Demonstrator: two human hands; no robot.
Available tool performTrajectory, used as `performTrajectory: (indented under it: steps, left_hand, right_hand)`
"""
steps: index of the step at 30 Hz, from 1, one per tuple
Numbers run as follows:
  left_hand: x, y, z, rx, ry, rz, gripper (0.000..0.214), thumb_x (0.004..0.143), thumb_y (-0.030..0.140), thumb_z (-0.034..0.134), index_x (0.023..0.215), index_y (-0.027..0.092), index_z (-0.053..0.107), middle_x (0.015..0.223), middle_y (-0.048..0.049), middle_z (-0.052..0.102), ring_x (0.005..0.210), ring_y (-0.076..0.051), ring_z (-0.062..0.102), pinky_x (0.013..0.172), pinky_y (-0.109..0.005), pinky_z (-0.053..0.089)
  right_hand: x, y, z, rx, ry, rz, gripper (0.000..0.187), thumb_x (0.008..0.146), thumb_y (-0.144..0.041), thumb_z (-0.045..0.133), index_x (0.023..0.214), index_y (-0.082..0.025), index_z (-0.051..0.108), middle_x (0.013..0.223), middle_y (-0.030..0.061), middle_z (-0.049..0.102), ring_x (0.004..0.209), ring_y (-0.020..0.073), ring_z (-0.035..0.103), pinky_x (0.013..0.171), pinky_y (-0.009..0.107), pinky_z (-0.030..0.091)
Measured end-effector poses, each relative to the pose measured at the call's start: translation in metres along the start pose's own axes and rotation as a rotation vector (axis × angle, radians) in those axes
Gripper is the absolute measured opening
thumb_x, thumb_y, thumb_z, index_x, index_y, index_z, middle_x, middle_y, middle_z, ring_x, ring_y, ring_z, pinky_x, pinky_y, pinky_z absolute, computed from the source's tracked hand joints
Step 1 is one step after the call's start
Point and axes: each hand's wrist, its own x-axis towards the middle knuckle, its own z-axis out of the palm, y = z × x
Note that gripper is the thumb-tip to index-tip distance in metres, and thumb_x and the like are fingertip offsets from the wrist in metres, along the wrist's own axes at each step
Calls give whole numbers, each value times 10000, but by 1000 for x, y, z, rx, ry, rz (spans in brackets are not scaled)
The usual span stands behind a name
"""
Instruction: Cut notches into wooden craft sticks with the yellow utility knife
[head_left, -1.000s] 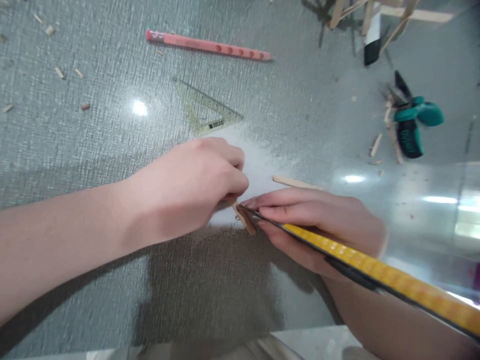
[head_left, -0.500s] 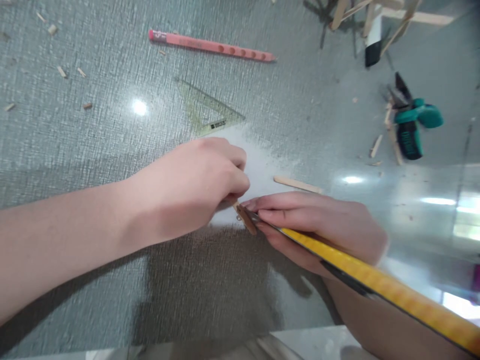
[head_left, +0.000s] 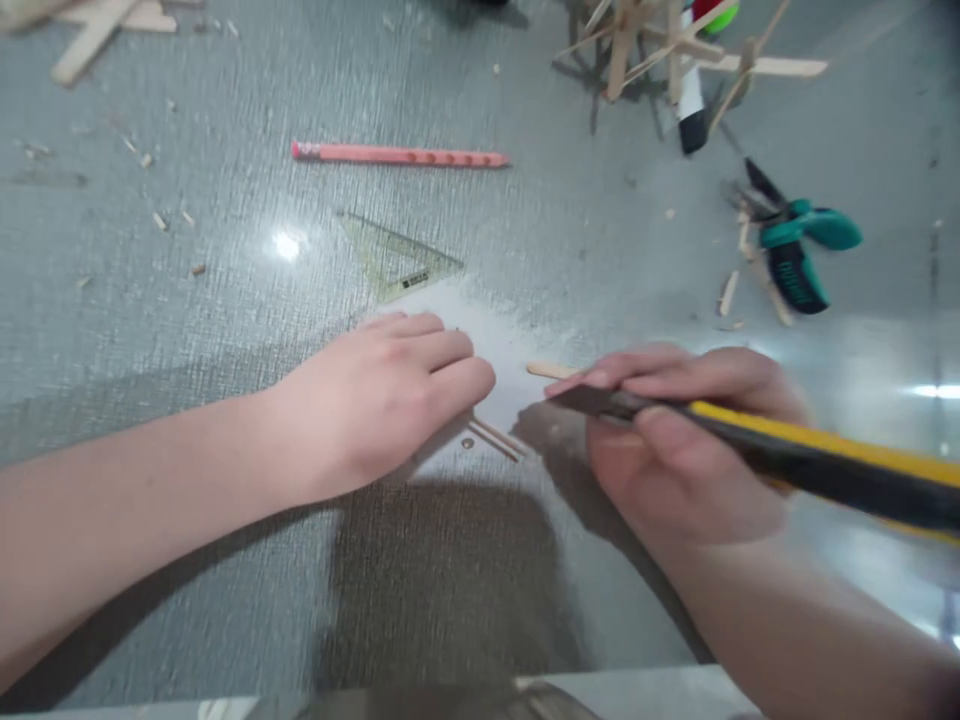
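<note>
My left hand (head_left: 390,395) rests on the grey table with its fingers pressed together, their tips on thin wooden slivers (head_left: 496,438) that stick out to the right. My right hand (head_left: 675,450) is lifted a little off the table and closed round a yellow and black utility knife (head_left: 787,455); its dark blade end points left toward a flat wooden stick (head_left: 549,370). A small gap separates the two hands.
A pink pencil (head_left: 397,155) and a clear set square (head_left: 397,262) lie beyond my left hand. Teal-handled pliers (head_left: 795,250) lie at the right. A stick structure (head_left: 675,50) stands at the far edge, with wood chips scattered about.
My right hand has pulled the knife up and to the right, away from the wood. The left fingers have flattened, and thin slivers now show on the table. The view has tilted downward.
</note>
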Motion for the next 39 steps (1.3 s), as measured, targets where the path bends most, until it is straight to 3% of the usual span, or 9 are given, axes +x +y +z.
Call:
performTrajectory:
  steps: [3,8,12,19,25,29,33,39]
  left_hand:
    - [-2,12,-10,-336,-8,-125,195,1013,130,456,1009,148,650,970,-45,686,878,-151,606,780,-265,465]
    - [-5,34,-23,-672,-155,-430,146,979,193,522,978,176,666,845,-1,653,715,-104,559,635,-214,433]
    - [-7,44,-25,-796,-202,-562,217,986,319,504,999,169,661,808,-12,621,710,-120,524,632,-233,425]
    - [-6,57,-28,-829,-146,-571,178,903,304,557,907,159,660,721,0,568,646,-109,488,598,-227,407]
    - [-7,51,-23,-851,-79,-552,149,895,254,587,979,170,678,806,-33,661,722,-134,571,666,-253,449]
    - [-11,48,-12,-1126,-36,-617,157,962,320,607,934,168,632,821,-46,699,790,-139,643,755,-266,481]
    - [-14,53,-7,-1468,90,-666,350,913,486,715,910,166,572,800,-5,665,690,-86,634,685,-222,471]
    - [-17,68,-17,-1600,144,-561,446,823,524,808,855,154,560,725,15,664,616,-71,637,631,-207,469]
  right_hand:
    - [6,9,3,226,161,39,64,877,-237,729,887,-269,784,873,-3,760,771,159,742,703,282,658]
    - [12,12,9,275,197,81,36,841,-221,756,866,-235,778,871,11,777,700,160,748,670,288,667]
    - [10,11,12,286,209,110,42,845,-206,749,850,-238,774,887,15,767,718,153,744,621,264,662]
    - [10,9,12,269,164,67,80,854,-176,736,882,-238,778,910,36,759,728,167,751,587,266,661]
    - [5,7,12,265,101,68,84,886,-211,705,925,-259,763,924,35,760,681,177,750,596,304,672]
    - [7,-2,11,340,26,44,164,913,-188,662,1002,-279,764,962,19,776,712,178,780,678,307,686]
    - [10,-24,11,413,-6,-19,144,895,-220,693,1000,-279,772,945,3,798,704,176,787,655,291,688]
    - [0,-51,35,626,-11,70,104,880,-271,729,975,-259,770,881,-8,793,745,160,796,707,239,667]
